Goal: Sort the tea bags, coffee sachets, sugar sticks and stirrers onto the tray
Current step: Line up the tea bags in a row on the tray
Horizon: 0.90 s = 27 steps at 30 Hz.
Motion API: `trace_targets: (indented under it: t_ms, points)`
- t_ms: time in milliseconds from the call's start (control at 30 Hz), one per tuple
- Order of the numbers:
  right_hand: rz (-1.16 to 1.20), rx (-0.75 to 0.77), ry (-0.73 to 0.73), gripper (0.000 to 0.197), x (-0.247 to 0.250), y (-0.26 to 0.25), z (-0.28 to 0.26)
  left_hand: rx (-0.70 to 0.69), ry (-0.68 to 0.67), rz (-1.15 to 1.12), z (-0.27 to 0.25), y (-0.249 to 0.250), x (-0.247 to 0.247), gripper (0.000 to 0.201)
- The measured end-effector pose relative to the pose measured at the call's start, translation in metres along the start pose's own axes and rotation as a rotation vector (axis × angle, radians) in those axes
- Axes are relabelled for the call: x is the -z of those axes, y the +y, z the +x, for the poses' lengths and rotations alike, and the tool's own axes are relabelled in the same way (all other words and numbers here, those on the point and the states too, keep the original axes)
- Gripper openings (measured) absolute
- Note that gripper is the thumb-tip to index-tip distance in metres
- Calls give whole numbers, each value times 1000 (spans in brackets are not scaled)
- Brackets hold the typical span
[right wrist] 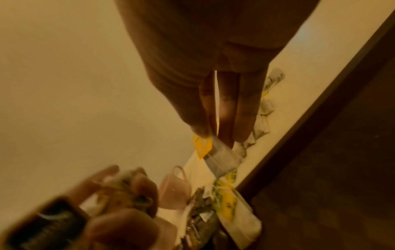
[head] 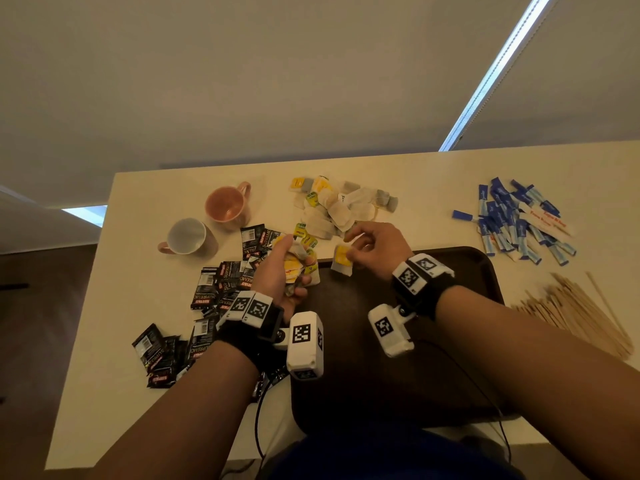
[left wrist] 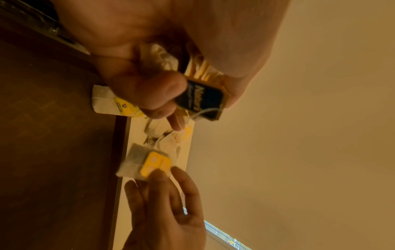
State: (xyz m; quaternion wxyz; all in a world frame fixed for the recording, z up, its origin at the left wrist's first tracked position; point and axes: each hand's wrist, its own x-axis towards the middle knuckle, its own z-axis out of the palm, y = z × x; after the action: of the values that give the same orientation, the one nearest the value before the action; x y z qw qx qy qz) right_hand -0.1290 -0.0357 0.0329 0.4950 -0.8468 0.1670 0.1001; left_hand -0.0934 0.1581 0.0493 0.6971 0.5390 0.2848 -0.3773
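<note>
At the far rim of the dark brown tray (head: pixel 467 268), the right hand (head: pixel 377 249) pinches a single tea bag (head: pixel 341 259) between thumb and fingertips: a pale, translucent paper pouch with a bright yellow tag folded against it. It hangs just above the tray's far edge, tilted. Beside it, over the tray's far left corner, the left hand (head: pixel 277 271) grips a bundle of tea bags (head: pixel 296 263), its fingers curled round crumpled white pouches with yellow tags; the left wrist view shows one dark blue-black tag with a yellow border and a loose string among them. How many are in the bundle cannot be counted.

Beyond the tray, a loose pile of tea bags (head: pixel 341 206) lies on the cream table (head: pixel 145 271), well over a dozen, mostly white pouches with a few yellow and green tags and a couple of grey ones. Left of the tray, black coffee sachets (head: pixel 207 289) lie scattered in overlapping heaps, roughly twenty, too piled for an exact count. Beyond them stand two mugs, an orange-pink mug (head: pixel 228 204) and a pale mug (head: pixel 188 237), both upright. Right of the tray's far corner lies a heap of blue-and-white sugar sticks (head: pixel 512 220), about two dozen, with two white sticks printed in red among them. Nearer, right of the tray, a fanned heap of thin wooden stirrers (head: pixel 575 310) lies on the table, too many to count.
</note>
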Motion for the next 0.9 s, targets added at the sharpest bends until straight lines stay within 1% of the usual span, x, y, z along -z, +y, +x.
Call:
trace_targets:
  t_ms: [67,133,233,333,433,500,567,700,767,833,900]
  points:
    - [-154,-12,-71,19,-12,5,12,6,0,-12,2,0,1,41]
    - [-291,-14,-137,15,-21,8,22,20,-12,-2,4,-2,3,46]
    - [-379,-28,-187,12,-33,13,34,45,-34,19,10,-4,5,57]
    - [-425,-31,-181,12,-42,16,42,54,-37,25,11,-4,4,55]
    - [-439,-12,-136,14,-47,15,48,60,-26,18,11,-5,1,42]
    - [-441,-6,-113,17,-48,15,51,70,-25,28,12,-7,0,42]
    - [-446,1,-117,19,-49,17,53,76,-30,34,12,-8,0,44]
    - [-449,13,-134,18,-49,22,52,71,-55,27,13,-10,0,40]
    - [-440,17,-134,20,-48,24,49,63,-77,33,13,-11,-1,40]
    - [-393,56,-78,22,-45,22,45,37,-101,50,12,-12,-1,38]
    - [-295,142,-8,19,-37,9,38,-3,-117,77,11,-12,-1,34]
